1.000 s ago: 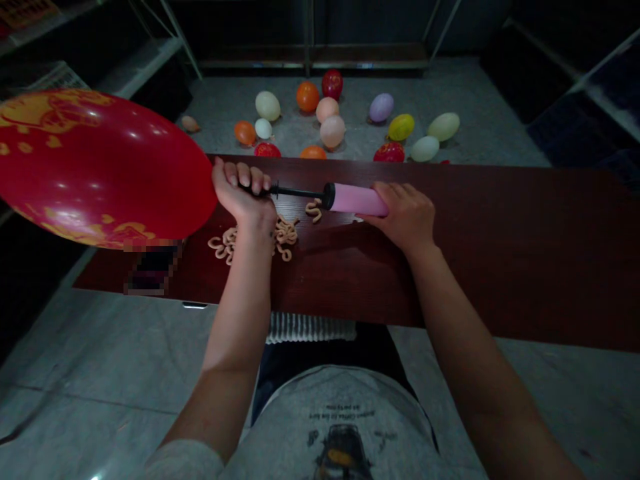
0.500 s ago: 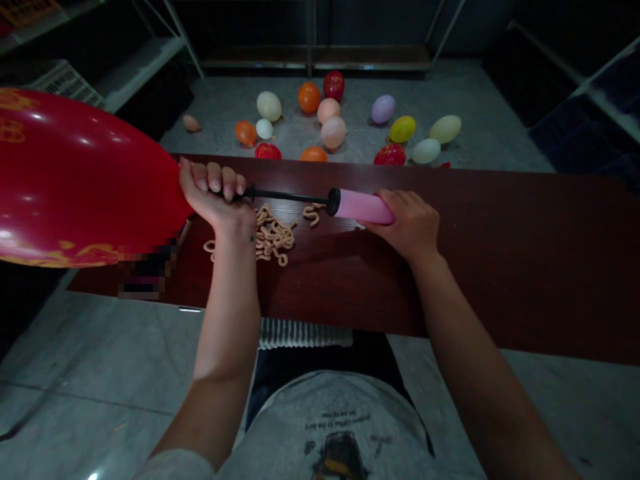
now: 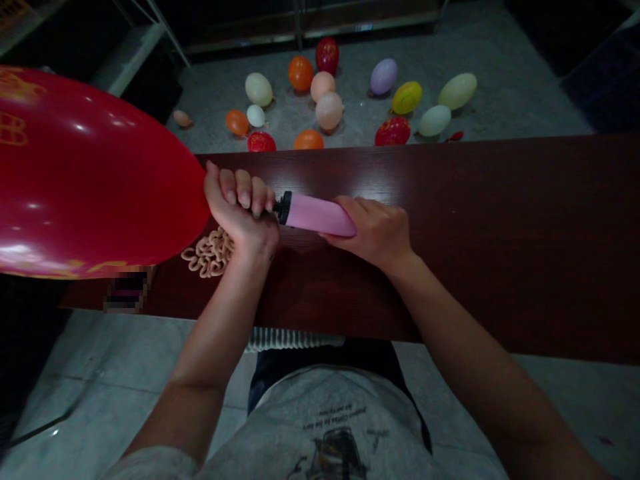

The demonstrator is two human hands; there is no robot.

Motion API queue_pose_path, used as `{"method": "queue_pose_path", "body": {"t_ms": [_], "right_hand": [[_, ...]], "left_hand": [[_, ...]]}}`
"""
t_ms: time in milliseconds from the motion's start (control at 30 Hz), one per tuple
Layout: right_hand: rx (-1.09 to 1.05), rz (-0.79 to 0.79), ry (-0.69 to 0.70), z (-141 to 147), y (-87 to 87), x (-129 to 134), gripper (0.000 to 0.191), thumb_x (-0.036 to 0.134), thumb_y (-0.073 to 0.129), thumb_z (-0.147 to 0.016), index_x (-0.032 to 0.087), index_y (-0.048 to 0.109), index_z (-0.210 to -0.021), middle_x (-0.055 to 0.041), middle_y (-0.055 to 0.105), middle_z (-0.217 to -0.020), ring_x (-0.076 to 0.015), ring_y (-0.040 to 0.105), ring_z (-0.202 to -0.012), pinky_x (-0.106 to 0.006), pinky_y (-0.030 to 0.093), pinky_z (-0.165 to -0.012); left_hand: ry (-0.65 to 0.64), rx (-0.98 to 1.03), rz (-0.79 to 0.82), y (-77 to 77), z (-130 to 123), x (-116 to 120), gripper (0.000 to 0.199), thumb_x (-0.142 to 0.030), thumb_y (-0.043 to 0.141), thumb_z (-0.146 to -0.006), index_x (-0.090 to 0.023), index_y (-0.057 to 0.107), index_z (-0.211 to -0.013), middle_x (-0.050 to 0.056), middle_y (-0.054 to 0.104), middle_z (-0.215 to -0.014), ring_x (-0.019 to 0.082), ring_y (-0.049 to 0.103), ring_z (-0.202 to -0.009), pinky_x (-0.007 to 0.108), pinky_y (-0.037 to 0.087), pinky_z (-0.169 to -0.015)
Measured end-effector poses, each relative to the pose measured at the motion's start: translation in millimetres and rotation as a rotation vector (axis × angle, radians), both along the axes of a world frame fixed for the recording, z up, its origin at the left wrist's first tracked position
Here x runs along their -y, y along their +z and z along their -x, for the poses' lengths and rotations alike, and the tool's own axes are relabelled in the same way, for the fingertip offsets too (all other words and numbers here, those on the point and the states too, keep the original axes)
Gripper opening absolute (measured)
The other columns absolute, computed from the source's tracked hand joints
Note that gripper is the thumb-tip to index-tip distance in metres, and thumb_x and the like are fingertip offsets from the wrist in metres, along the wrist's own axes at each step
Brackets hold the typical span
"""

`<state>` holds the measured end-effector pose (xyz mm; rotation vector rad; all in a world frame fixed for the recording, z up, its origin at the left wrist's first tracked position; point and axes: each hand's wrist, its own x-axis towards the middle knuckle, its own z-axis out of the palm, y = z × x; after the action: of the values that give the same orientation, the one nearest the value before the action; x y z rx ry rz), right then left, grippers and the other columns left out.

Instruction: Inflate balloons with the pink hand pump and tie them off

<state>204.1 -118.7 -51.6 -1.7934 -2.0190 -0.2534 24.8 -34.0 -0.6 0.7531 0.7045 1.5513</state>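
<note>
A large red balloon (image 3: 85,173) with gold print extends to the left, its neck inside my left hand (image 3: 240,207). That hand grips the neck around the tip of a pink hand pump (image 3: 315,215), whose black collar shows just past my fingers. My right hand (image 3: 375,230) is wrapped over the far end of the pump's pink barrel. A heap of peach-coloured rubbery loops (image 3: 210,253) lies on the dark red wooden table (image 3: 465,200), touching my left wrist.
Several inflated balloons (image 3: 325,110) in mixed colours lie on the grey floor beyond the table. Metal shelving (image 3: 135,60) stands at the back left. A pixelated patch (image 3: 127,291) covers something near the table's left front edge.
My right hand has pushed the pump barrel toward my left hand, hiding the black rod. The red balloon looks larger. The loops are now gathered in one heap beside my left wrist.
</note>
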Motion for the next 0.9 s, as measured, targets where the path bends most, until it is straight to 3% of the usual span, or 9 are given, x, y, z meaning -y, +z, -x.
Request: {"method": "queue_pose_path", "body": {"t_ms": [333,533,700,900], "right_hand": [[-0.037,-0.048,0.024,0.9,-3.1,-9.8,0.066,0.073,0.048,-0.083,0.021,0.064,-0.119,-0.0081,0.072,-0.106,-0.0227,0.064,-0.089,-0.031,0.04,-0.072],[0.012,-0.061,-0.004,5.9,-4.0,-12.7,0.068,0.073,0.048,-0.083,0.021,0.062,-0.124,-0.0085,0.071,-0.107,-0.0236,0.063,-0.091,-0.031,0.04,-0.074],[0.121,-0.1,-0.055,-7.7,-4.5,-12.3,0.068,0.073,0.047,-0.083,0.021,0.061,-0.124,-0.0096,0.071,-0.104,-0.0244,0.062,-0.09,-0.032,0.039,-0.072],[0.2,-0.108,-0.081,-28.2,-3.2,-11.3,0.071,0.07,0.046,-0.085,0.019,0.054,-0.134,-0.0127,0.068,-0.113,-0.0276,0.06,-0.095,-0.036,0.041,-0.077]], "left_hand": [[-0.056,0.099,-0.107,-2.3,9.4,-6.3,0.057,-0.041,0.038,-0.1,-0.02,0.026,-0.048,-0.003,0.021,-0.041,0.009,0.025,-0.033,0.028,0.024,-0.04],[0.06,0.252,-0.083,6.7,13.6,-9.1,0.052,-0.027,0.025,-0.102,-0.02,0.02,-0.051,-0.004,0.017,-0.045,0.008,0.018,-0.032,0.028,0.017,-0.039],[0.038,0.191,-0.091,-3.8,31.6,-28.0,0.058,-0.046,0.039,-0.099,-0.02,0.023,-0.049,-0.005,0.017,-0.043,0.008,0.02,-0.033,0.028,0.021,-0.04],[0.064,0.299,-0.08,-8.6,56.8,-42.9,0.059,-0.055,0.037,-0.097,-0.02,0.03,-0.05,-0.005,0.019,-0.041,0.008,0.021,-0.033,0.027,0.022,-0.039]]}}
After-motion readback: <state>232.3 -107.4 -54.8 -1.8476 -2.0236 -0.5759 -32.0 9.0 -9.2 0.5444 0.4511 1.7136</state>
